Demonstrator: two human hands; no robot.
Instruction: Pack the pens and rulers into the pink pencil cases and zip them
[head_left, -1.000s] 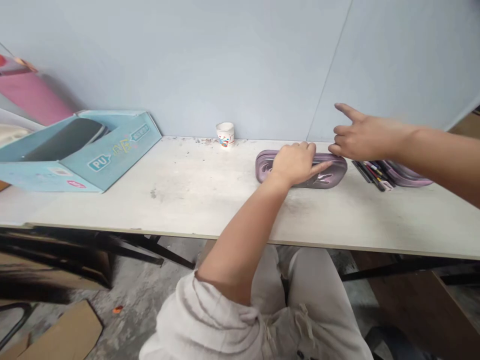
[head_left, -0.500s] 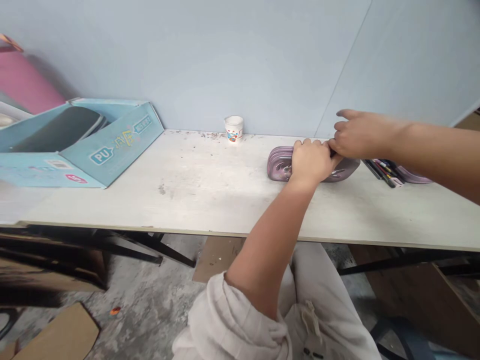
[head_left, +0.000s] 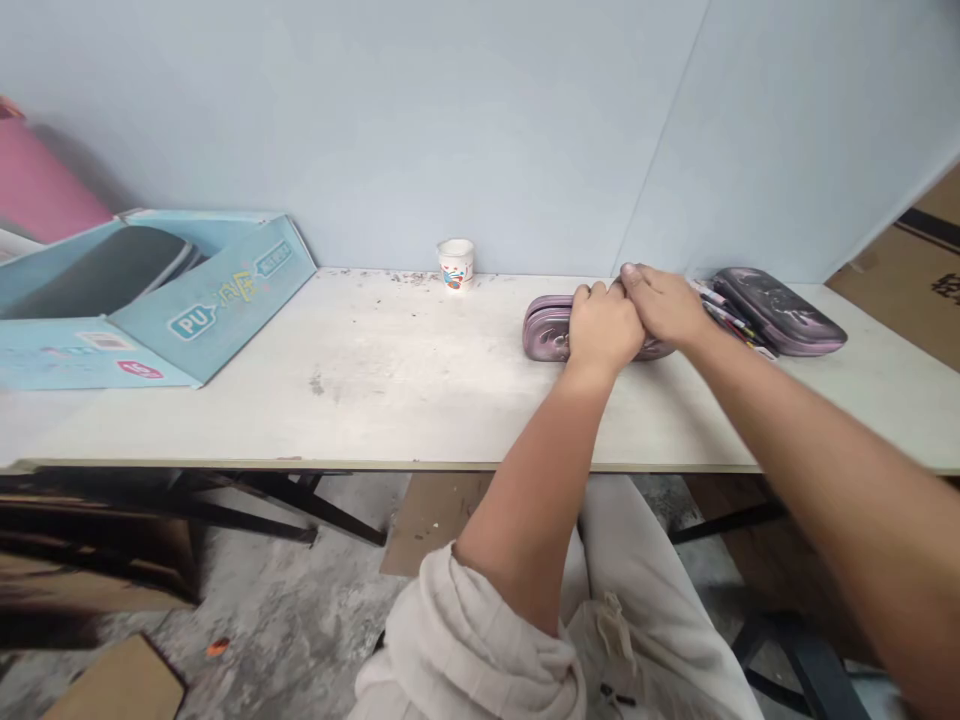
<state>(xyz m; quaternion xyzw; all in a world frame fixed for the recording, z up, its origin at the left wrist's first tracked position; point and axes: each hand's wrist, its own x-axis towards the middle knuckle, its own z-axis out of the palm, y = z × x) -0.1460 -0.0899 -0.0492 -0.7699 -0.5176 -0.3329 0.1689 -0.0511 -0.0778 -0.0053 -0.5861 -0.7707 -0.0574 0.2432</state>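
Item: moulded mauve pencil case point(head_left: 544, 330), on the scuffed white table point(head_left: 375, 400) near the wall. Left hand point(head_left: 606, 328) curls over it, fingers together; right hand point(head_left: 665, 305), fingers together, meets them at the top edge. Its zip is hidden, perhaps closed. Beside it: a darker, glossy hard-shell case point(head_left: 776, 312), apparently shut, and loose pens point(head_left: 726, 312).

A rough workroom: concrete floor point(head_left: 277, 590), cardboard scraps point(head_left: 120, 685), long worktable point(head_left: 337, 380), panel walls point(head_left: 450, 130)
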